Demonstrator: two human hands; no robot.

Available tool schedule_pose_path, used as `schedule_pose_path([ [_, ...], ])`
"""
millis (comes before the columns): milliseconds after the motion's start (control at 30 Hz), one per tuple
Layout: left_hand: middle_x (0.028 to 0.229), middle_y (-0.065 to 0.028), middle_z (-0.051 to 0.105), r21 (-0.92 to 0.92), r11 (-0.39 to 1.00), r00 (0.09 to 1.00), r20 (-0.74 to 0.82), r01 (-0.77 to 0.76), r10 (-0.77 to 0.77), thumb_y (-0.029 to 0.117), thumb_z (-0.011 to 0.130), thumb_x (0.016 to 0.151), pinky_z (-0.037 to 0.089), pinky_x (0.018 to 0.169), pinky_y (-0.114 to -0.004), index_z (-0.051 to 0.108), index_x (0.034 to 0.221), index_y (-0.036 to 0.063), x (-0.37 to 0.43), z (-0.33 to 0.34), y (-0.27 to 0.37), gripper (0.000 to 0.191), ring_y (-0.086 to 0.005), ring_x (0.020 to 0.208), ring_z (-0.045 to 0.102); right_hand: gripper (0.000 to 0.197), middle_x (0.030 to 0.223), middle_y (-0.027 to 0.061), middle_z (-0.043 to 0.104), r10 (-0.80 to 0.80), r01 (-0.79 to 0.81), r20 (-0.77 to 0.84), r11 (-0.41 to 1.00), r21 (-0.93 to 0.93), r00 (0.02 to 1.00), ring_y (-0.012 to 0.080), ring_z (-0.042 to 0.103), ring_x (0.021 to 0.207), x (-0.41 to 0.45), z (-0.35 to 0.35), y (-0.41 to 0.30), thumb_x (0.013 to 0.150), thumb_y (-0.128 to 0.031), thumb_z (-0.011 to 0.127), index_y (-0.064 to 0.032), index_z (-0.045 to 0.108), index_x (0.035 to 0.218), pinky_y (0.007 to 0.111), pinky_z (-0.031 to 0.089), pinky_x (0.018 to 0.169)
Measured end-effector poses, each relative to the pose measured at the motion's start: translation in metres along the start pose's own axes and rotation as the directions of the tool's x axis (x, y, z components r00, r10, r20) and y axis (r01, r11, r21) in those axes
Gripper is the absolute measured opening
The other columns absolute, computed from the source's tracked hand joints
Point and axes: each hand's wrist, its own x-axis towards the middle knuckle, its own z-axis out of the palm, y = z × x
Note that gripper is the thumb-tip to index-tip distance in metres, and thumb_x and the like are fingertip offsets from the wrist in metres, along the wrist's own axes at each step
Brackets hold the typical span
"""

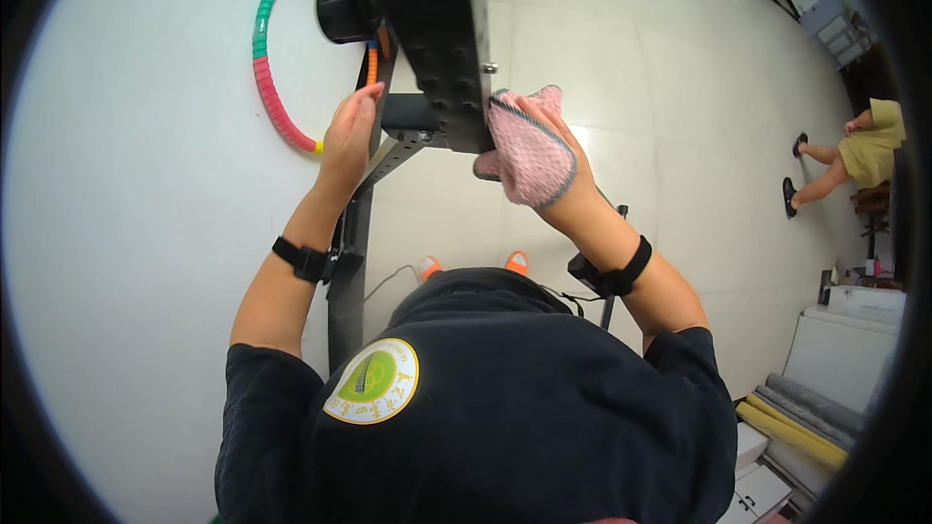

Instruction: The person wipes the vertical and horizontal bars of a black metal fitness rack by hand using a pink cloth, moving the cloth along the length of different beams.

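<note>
A black metal frame (429, 29), apparently exercise equipment, rises in front of me, with bolts and a perforated brace. My right hand (575, 149) holds a pink cloth (535, 160) with grey stitched edging against the right side of the frame's thick beam. The cloth drapes over the palm, and a corner sticks out beyond the fingers. To the left of the beam, my left hand (348, 137) is raised beside the black side post, fingers together and pointing away from me. Whether it grips the post is hidden from this angle.
A hula hoop (271, 87) in green and pink sections is against the white wall (145, 196) at left. A round black part (346, 6) juts from the frame. At far right a person (859, 149) sits. Rolled mats (794, 426) lie near a white cabinet (761, 491).
</note>
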Motion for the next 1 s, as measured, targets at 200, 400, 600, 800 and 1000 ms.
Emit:
schedule_pose_path([
  [200,0.093,-0.0021,0.065,-0.105,0.904,0.853,0.391,0.414,-0.345,0.023,0.048,0.100,0.045,0.083,-0.025,0.066,0.103,0.0002,-0.031,-0.024,-0.012,0.029,-0.0097,0.091,0.060,0.055,0.125,0.0130,0.056,0.058,-0.190,0.286,0.868,0.459,0.956,0.0310,0.054,0.115,-0.020,-0.012,0.005,0.075,-0.015,0.069,-0.0013,0.051,0.125,0.036,0.034,0.110],
  [400,0.105,-0.0114,0.067,-0.358,0.578,0.619,0.702,0.733,-0.351,0.034,0.043,0.102,0.048,0.091,-0.034,0.062,0.113,-0.0015,-0.045,-0.009,0.009,0.042,-0.0196,0.100,0.063,0.084,0.136,0.0139,0.049,0.140,-0.424,0.400,0.272,0.864,0.906,0.0144,0.048,0.122,0.013,0.028,-0.013,0.069,-0.023,0.082,0.0057,0.040,0.136,0.031,0.039,0.102],
  [600,0.139,-0.0125,0.045,-0.232,0.899,0.748,0.648,0.370,-0.141,0.031,0.059,0.090,0.032,0.110,-0.038,0.039,0.140,0.0068,-0.060,-0.021,-0.004,0.059,-0.0253,0.131,0.040,0.065,0.138,0.0148,0.046,-0.551,0.422,0.234,0.797,0.432,0.801,0.0333,0.046,0.125,0.076,0.011,-0.074,0.072,-0.015,0.073,-0.0087,0.050,0.132,0.045,0.037,0.104],
  [800,0.114,-0.0114,0.048,0.307,0.896,0.869,0.472,-0.322,0.150,0.020,0.068,0.077,0.036,0.095,-0.037,0.048,0.120,0.0090,-0.045,-0.025,0.017,0.048,-0.0229,0.111,0.045,0.056,0.125,0.0159,0.055,-0.337,0.209,0.215,0.862,0.463,0.916,0.0336,0.054,0.113,0.052,-0.015,-0.060,0.069,-0.006,0.077,-0.0054,0.057,0.121,0.043,0.045,0.093],
  [1000,0.087,-0.0104,0.059,0.146,0.893,0.903,0.133,-0.425,0.408,0.013,0.067,0.079,0.048,0.074,-0.034,0.062,0.100,0.0037,0.030,-0.003,0.013,0.024,-0.0221,0.080,0.060,0.044,0.116,0.0174,0.056,-0.033,0.043,-0.215,0.998,0.043,0.976,0.0315,0.056,0.106,0.012,-0.057,-0.027,0.075,-0.001,0.072,0.0000,0.056,0.116,0.039,0.048,0.086],
])
